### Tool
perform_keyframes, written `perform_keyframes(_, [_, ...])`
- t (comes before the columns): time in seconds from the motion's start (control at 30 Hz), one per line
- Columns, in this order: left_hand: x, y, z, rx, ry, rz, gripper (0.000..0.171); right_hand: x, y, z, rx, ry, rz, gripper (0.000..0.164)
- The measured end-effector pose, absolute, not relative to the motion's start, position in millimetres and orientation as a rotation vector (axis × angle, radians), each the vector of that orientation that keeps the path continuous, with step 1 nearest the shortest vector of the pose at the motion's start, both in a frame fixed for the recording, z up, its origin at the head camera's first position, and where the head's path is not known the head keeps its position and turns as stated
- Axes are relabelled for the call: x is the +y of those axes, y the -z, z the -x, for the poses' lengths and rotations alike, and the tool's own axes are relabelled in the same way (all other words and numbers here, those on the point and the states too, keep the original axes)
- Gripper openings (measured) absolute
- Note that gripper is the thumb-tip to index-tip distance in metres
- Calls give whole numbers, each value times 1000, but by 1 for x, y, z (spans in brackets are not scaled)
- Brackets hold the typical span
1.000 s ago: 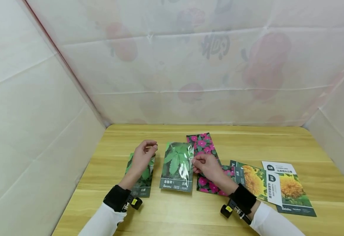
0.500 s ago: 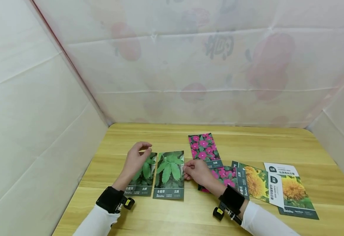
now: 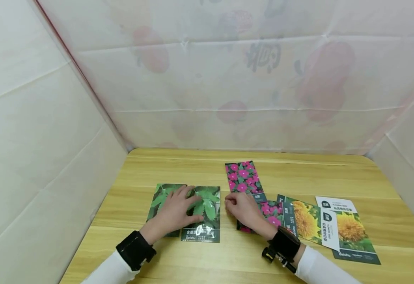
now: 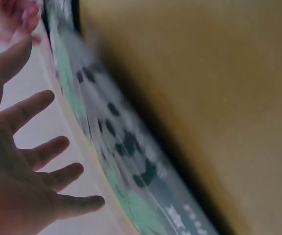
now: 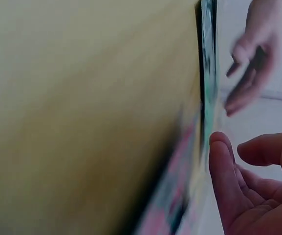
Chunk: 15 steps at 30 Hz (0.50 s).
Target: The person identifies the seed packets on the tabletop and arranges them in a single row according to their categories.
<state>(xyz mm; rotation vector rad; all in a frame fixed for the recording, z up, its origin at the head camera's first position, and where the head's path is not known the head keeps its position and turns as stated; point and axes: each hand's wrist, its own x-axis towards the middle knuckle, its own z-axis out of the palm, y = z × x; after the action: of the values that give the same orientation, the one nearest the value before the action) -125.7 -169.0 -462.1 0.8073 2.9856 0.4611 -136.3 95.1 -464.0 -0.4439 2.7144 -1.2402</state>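
Note:
Two seed packets with green leaf pictures lie side by side, a left leaf packet point(image 3: 156, 205) and a right leaf packet point(image 3: 209, 209). My left hand point(image 3: 174, 213) spreads over both and hides part of each. Its fingers stand apart in the left wrist view, above the packets' faces. Just off the right leaf packet's right edge, my right hand point(image 3: 243, 208) hovers with fingers loosely bent. Thumb and forefinger are parted in the right wrist view, with nothing between them. Beneath and behind that hand are an upper pink-flower packet point(image 3: 241, 177) and a lower pink-flower packet point(image 3: 273, 213), partly covered.
Toward the right, a sideways yellow-flower packet point(image 3: 305, 219) overlaps another yellow-flower packet point(image 3: 354, 230). The lower pink packet meets the sideways yellow one. Everything lies on a wooden table point(image 3: 228, 260) enclosed by pale hanging sheets point(image 3: 200, 90).
The right hand lowers the right leaf packet beside the left one, shifts it slightly left, then lets go. My left hand moves from above the left packet to spread across both.

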Motion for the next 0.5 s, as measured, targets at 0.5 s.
perform_keyframes(0.5, [-194, 470, 128, 2908, -406, -744, 74, 135, 454, 141, 2788, 1314, 382, 31])
